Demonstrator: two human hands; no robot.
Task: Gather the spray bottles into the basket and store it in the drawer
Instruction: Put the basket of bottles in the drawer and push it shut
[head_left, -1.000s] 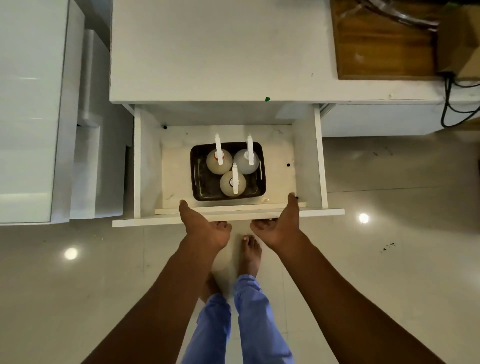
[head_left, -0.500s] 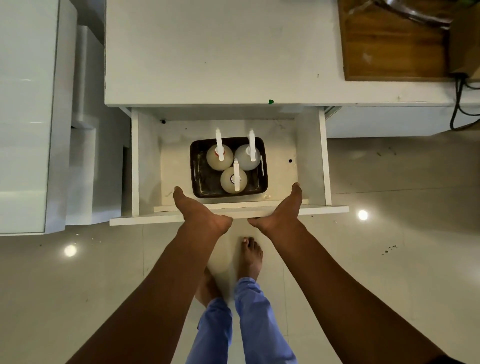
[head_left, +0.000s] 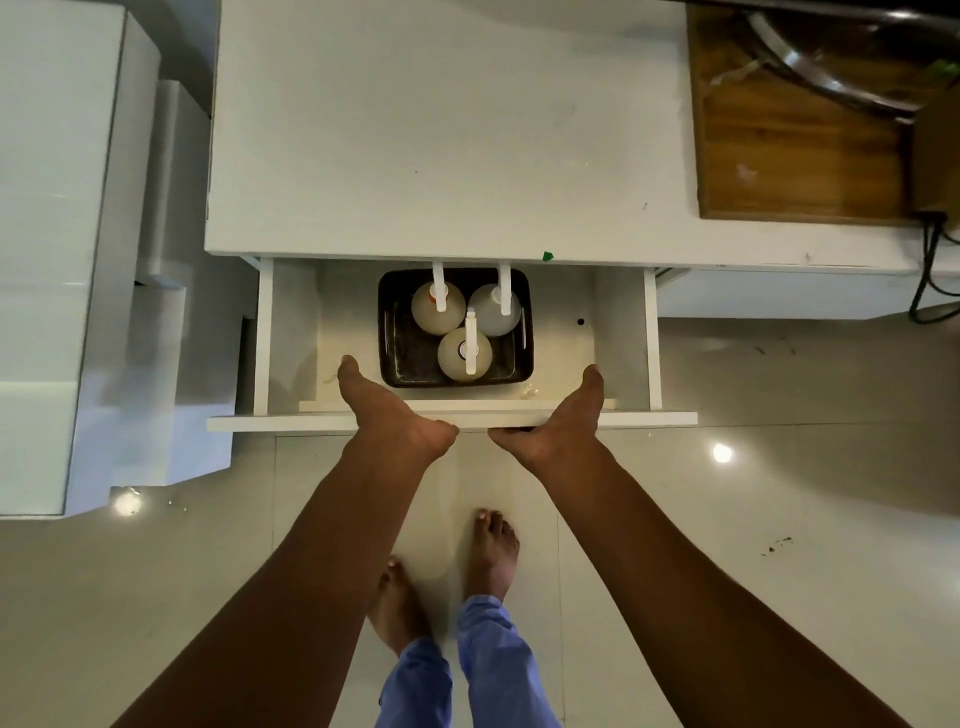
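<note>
Three pale spray bottles with white nozzles stand upright in a dark basket (head_left: 387, 332): one at back left (head_left: 432, 316), one at back right (head_left: 488, 318), one in front (head_left: 456, 358). The basket sits on the floor of an open white drawer (head_left: 652, 338). The back of the basket lies just under the countertop's edge. My left hand (head_left: 395, 415) and my right hand (head_left: 561, 421) rest on the drawer front (head_left: 270, 423), thumbs over its top edge, fingers hidden below it.
A white countertop (head_left: 441, 130) overhangs the drawer. A wooden board (head_left: 795, 145) lies at its right end, with black cables (head_left: 924, 270) hanging beside it. A white cabinet (head_left: 52, 260) stands at the left. My bare feet (head_left: 493, 551) are on the tiled floor below the drawer.
The drawer has slid inward under the countertop with both hands on its front. The back nozzles now reach the counter edge.
</note>
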